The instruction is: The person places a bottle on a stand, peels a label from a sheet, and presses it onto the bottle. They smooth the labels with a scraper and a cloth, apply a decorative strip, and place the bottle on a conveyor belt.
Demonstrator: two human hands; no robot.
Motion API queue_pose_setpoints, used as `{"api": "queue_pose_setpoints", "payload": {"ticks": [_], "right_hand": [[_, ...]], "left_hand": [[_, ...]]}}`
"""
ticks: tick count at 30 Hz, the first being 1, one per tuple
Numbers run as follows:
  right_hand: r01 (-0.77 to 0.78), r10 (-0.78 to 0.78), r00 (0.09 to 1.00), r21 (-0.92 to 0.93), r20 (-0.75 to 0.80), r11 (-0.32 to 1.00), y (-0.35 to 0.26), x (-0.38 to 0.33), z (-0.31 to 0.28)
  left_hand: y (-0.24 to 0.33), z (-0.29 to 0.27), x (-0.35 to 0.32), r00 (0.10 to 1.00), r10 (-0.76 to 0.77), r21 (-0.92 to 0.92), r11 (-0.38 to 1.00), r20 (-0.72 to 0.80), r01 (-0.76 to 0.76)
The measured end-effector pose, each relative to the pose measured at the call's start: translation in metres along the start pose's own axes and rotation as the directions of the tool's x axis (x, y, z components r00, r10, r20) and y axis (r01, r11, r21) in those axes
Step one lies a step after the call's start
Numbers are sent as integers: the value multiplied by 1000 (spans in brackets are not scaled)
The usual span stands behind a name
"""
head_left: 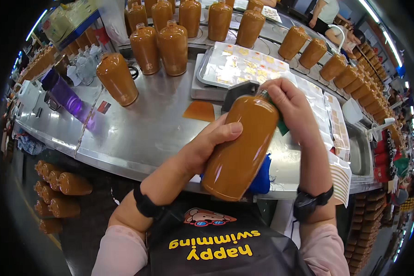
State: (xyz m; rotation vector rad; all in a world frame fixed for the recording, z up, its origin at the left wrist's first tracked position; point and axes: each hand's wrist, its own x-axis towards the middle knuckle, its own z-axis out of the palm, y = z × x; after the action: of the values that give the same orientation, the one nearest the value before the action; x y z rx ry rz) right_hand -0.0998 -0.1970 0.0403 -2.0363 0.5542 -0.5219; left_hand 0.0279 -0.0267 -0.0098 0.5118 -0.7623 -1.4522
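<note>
A glossy caramel-brown bottle (244, 152) is held tilted over the table's front edge, its neck toward the upper right and its base toward me. My left hand (211, 140) is wrapped round the bottle's body, thumb lying across the front. At the neck, my right hand (287, 103) has its fingers closed on the bottle's top, which they partly cover. Just behind the neck is a dark grey angular piece (239, 92), partly hidden. A flat orange-brown piece (199, 111) lies on the metal table left of the bottle.
A tray (200, 76) with gold-patterned sheets (244, 64) sits beyond my hands. Similar brown bottles stand on the metal table (156, 124) and along a conveyor (271, 46). There is a purple bottle (64, 94) at left, a blue cloth (262, 177) below, and a sink (359, 149) at right.
</note>
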Motion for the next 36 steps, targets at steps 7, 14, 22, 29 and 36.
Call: {"api": "queue_pose_setpoints", "payload": {"ticks": [7,14,22,29,36], "right_hand": [[-36,61,993,227,-101,973,41,-27,27],[6,-19,984,-70,-178,998,58,12,-10],[-53,106,994,-852,4,522,134,107,-71],[-260,-6,950,-802,-311,538,169,89,-101],[-423,445,836,140,-321,895,187,78,-104]], "left_hand": [[-6,6,6,929,-78,169,975,-362,147],[-6,-3,17,870,36,298,946,-492,129],[-33,-8,-47,953,255,986,-19,162,-163],[-35,-20,-39,919,335,978,-76,209,-195],[-24,-30,-36,835,305,867,-361,457,-343]]}}
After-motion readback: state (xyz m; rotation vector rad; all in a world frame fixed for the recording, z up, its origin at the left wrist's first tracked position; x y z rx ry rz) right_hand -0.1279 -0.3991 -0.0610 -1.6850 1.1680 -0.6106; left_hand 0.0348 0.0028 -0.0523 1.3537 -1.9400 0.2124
